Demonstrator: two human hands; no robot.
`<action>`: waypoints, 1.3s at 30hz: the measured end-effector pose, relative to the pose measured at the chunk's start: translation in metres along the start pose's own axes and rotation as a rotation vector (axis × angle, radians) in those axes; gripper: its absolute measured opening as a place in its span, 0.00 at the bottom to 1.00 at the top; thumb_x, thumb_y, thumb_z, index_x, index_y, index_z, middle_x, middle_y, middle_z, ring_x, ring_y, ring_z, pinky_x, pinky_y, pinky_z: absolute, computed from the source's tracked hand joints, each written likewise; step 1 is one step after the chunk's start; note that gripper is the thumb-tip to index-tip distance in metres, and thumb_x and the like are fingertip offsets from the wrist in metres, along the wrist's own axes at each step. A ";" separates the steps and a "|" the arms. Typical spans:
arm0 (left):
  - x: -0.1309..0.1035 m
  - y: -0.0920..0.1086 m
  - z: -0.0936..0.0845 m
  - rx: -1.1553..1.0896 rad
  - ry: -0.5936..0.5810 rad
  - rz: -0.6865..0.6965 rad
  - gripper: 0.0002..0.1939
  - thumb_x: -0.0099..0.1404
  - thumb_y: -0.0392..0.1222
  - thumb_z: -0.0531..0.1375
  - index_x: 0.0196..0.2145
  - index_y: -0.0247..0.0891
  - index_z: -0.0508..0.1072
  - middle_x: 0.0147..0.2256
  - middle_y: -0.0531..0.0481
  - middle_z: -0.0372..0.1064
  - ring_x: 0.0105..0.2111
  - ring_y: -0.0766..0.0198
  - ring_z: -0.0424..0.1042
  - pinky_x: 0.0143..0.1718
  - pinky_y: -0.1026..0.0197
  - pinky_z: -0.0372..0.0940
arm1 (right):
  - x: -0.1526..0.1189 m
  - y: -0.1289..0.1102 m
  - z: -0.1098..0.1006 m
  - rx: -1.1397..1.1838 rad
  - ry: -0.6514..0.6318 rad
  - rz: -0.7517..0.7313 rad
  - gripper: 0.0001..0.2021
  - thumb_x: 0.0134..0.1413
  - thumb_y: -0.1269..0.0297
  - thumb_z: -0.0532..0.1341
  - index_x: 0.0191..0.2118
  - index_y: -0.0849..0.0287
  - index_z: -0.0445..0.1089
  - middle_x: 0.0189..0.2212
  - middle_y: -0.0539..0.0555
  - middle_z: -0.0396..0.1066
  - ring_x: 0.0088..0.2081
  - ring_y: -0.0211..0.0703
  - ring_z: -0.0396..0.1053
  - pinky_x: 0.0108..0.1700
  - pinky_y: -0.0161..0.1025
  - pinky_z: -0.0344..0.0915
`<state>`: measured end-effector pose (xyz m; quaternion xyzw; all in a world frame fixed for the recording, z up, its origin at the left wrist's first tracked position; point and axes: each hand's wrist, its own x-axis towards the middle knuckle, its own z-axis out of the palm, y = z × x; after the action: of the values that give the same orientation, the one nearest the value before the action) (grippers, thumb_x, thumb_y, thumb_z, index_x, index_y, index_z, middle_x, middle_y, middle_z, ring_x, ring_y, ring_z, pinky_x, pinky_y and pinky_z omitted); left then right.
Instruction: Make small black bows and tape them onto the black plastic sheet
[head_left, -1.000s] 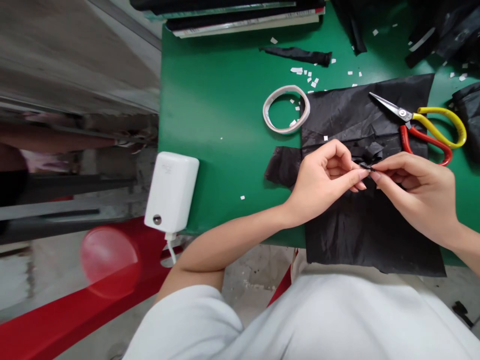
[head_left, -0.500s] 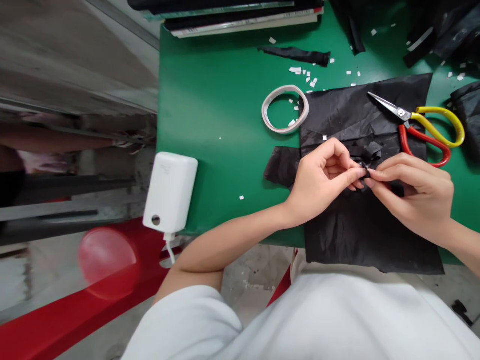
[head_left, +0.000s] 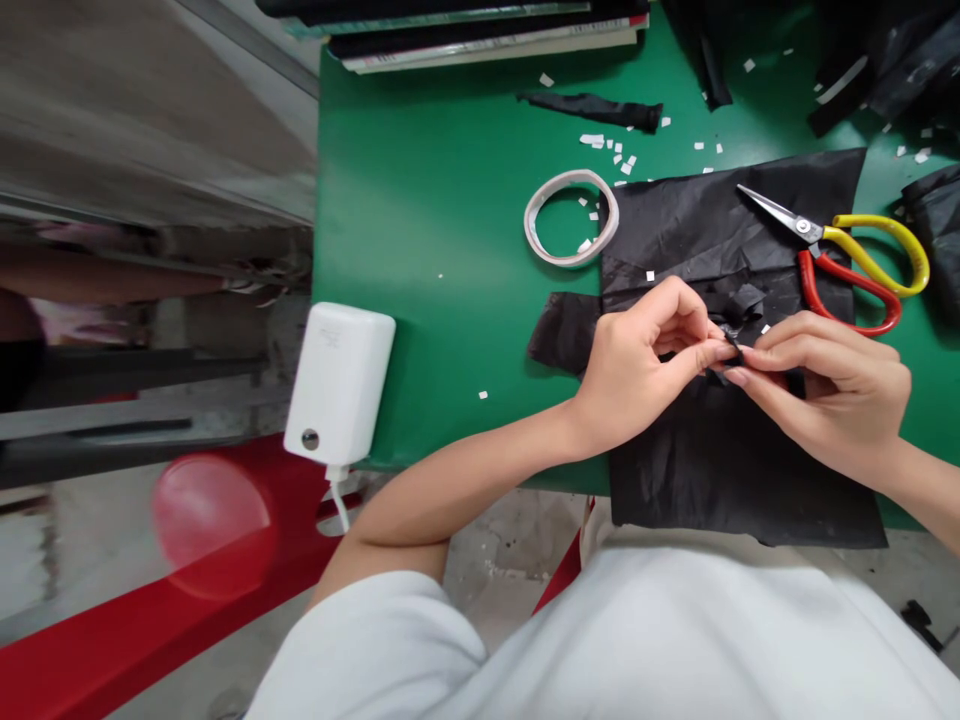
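My left hand (head_left: pixel 652 355) and my right hand (head_left: pixel 832 385) meet fingertip to fingertip over a large black sheet (head_left: pixel 742 480) on the table. Both pinch a small piece of black material (head_left: pixel 733 348) between thumb and fingers; most of it is hidden by the fingertips. Just beyond the fingers, a crumpled black scrap (head_left: pixel 746 300) lies on the sheet. Scissors (head_left: pixel 806 228) with one yellow and one red handle rest on the sheet beyond my right hand, blades pointing left. A roll of tape (head_left: pixel 571 218) sits at the sheet's far left corner.
Small white paper bits (head_left: pixel 622 160) are scattered over the green table (head_left: pixel 420 220). A white power bank (head_left: pixel 341 385) with a cable is at the left edge. Books (head_left: pixel 495 45) lie at the back, a black strip (head_left: pixel 600 108) before them. Black material (head_left: pixel 907 80) is heaped far right.
The fingertips of both hands have shifted slightly toward me with the black piece. A white bit now shows beside my right fingers. The scissors and tape have stayed put.
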<state>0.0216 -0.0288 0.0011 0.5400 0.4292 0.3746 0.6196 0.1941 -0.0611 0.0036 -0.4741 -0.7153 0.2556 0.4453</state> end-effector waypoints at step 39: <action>0.000 0.007 -0.008 0.215 -0.260 0.102 0.12 0.65 0.45 0.61 0.30 0.36 0.66 0.24 0.56 0.63 0.23 0.73 0.65 0.26 0.68 0.61 | 0.005 -0.001 -0.009 0.360 -0.198 0.482 0.07 0.57 0.66 0.63 0.28 0.57 0.68 0.23 0.47 0.66 0.23 0.32 0.63 0.22 0.29 0.61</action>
<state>0.0142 -0.0249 0.0076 0.6681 0.3551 0.2843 0.5888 0.2008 -0.0577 0.0102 -0.5163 -0.5656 0.5211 0.3769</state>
